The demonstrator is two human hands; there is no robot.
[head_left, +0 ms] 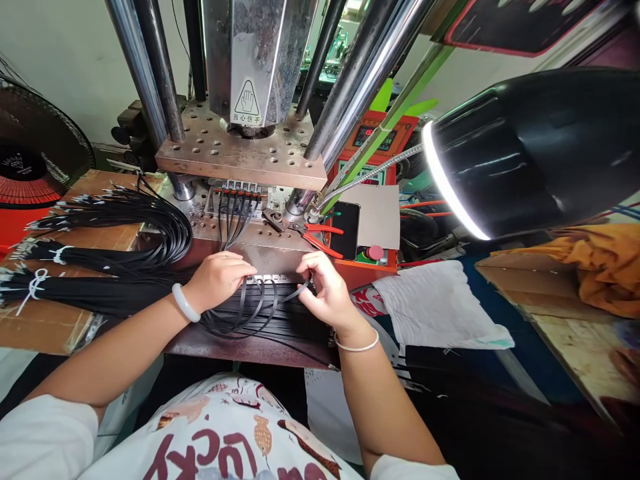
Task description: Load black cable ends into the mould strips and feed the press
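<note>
My left hand (220,277) is closed in a pinch just in front of the press, over black cables; what its fingertips hold is too small to name. To its right, my right hand (323,287) has thumb and fingers curled round a black cable (299,291). Between the hands lie small metal-ended connectors (270,277) in a row, with looped cables below them. Behind, several cables run out of the fixture (243,193) under the press plate (240,157).
Cable bundles (125,260) lie on a cardboard box at the left. Red-handled pliers (320,239), a phone (345,227) and a red button (375,253) are at the right. A lamp (530,153) hangs at upper right; a fan (35,153) stands far left.
</note>
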